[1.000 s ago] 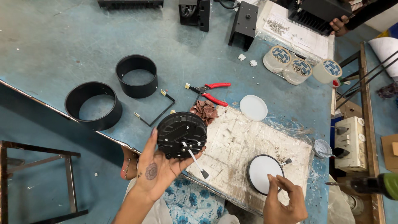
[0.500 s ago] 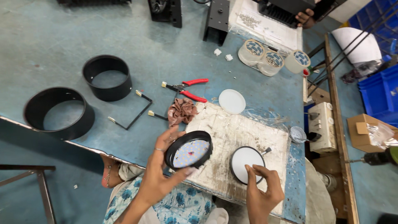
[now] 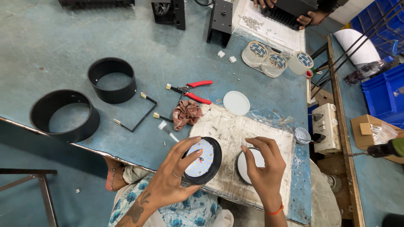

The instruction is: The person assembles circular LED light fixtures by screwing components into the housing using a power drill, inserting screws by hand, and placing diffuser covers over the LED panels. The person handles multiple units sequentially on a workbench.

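Left hand [image 3: 170,185] gripping round lamp [image 3: 202,161], right hand [image 3: 263,166] fingers spread over white disc [image 3: 248,166], table edge [image 3: 126,157] close

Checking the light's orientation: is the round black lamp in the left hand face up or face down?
Face up. The round black lamp, gripped by the left hand, shows its white board dotted with small emitters, tilted slightly toward the camera.

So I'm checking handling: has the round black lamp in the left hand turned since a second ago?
Yes. The black lamp was back-up beside the brown rag; now its white LED face shows, nearer the white board's front edge.
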